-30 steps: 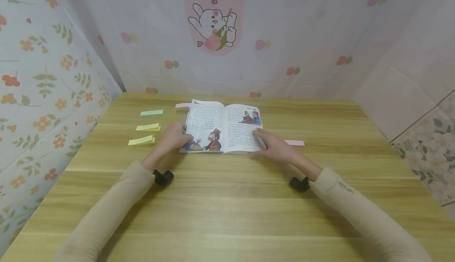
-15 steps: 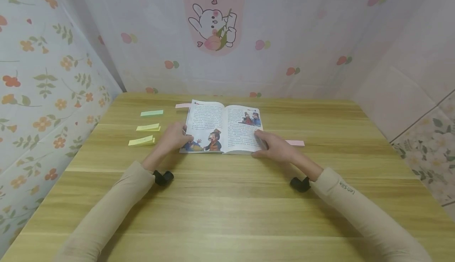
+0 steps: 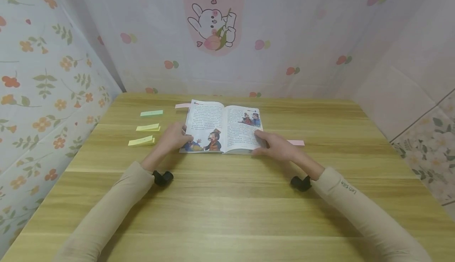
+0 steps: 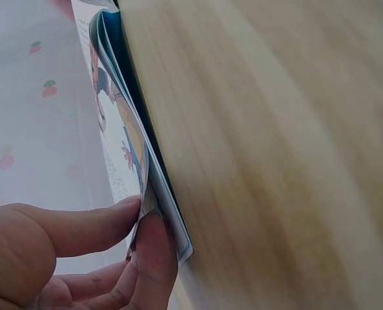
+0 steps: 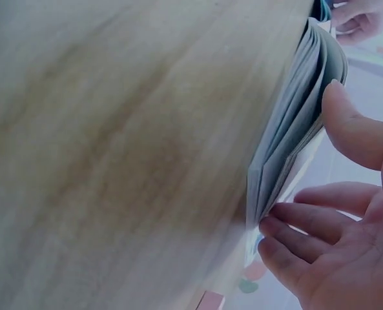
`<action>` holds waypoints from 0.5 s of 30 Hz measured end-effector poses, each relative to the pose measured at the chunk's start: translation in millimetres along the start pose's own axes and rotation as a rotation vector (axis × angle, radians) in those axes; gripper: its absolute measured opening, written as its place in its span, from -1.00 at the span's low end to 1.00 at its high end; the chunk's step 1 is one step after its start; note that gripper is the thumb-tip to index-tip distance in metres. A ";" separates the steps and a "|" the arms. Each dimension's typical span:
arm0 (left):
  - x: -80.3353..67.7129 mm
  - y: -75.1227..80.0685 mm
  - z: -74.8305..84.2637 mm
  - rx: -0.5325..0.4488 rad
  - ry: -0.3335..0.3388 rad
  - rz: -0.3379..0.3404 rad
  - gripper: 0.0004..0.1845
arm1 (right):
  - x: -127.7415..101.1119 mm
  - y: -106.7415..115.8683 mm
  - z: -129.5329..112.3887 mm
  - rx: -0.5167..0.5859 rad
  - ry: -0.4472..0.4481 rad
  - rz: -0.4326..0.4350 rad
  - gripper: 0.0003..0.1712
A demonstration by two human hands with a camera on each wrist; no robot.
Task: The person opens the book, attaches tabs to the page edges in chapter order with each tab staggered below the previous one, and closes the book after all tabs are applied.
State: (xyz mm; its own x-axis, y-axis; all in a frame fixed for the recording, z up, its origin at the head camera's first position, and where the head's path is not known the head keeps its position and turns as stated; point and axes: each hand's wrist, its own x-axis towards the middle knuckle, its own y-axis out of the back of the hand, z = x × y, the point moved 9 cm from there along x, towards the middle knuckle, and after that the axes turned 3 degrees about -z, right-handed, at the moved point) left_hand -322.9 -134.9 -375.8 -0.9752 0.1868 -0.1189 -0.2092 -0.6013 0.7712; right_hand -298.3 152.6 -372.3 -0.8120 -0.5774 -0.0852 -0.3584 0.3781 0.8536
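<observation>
An open book (image 3: 209, 116) with printed text and colour drawings lies toward the back of the table. At its lower left, my left hand (image 3: 173, 136) pinches the edge of a left-hand page (image 4: 123, 139) between thumb and fingers; in the left wrist view, more pages lie beneath it. My right hand (image 3: 279, 145) is at the book's right edge, with fingertips touching the page edges and the thumb apart from them near the lower edge. The right-hand pages (image 5: 294, 123) fan and bow a little in the right wrist view.
Left of the book lie a green sticky-note pad (image 3: 151, 113) and two yellow ones, a farther pad (image 3: 147, 127) and a nearer pad (image 3: 141, 140). A pink strip (image 3: 182, 105) shows by the book's upper left, another pink strip (image 3: 296, 142) behind my right hand. Patterned curtains (image 3: 313, 29) surround the wooden table (image 3: 227, 214).
My right hand has shifted slightly right along the book's edge, and the lower edge of the right-hand pages bulges a little more. The left hand keeps its pinch in place.
</observation>
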 end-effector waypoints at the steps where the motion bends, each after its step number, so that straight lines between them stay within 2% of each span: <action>1: 0.0 0.0 -0.2 -0.001 -0.001 0.002 -0.74 | -0.2 0.6 -0.1 0.006 -0.001 -0.005 -0.17; 7: 1.1 0.4 -1.8 -0.014 -0.015 0.010 -0.78 | -0.7 4.7 1.8 0.042 0.003 0.001 -0.21; 15: 1.9 0.0 -2.9 -0.018 -0.031 0.015 -0.79 | -2.8 12.3 0.2 0.085 0.013 0.088 -0.32</action>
State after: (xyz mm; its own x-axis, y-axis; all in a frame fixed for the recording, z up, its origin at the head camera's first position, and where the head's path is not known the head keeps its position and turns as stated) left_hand -325.0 -136.8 -377.8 -0.9756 0.2016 -0.0872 -0.1958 -0.6182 0.7613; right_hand -300.5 158.9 -361.7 -0.8363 -0.5483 -0.0047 -0.3243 0.4876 0.8106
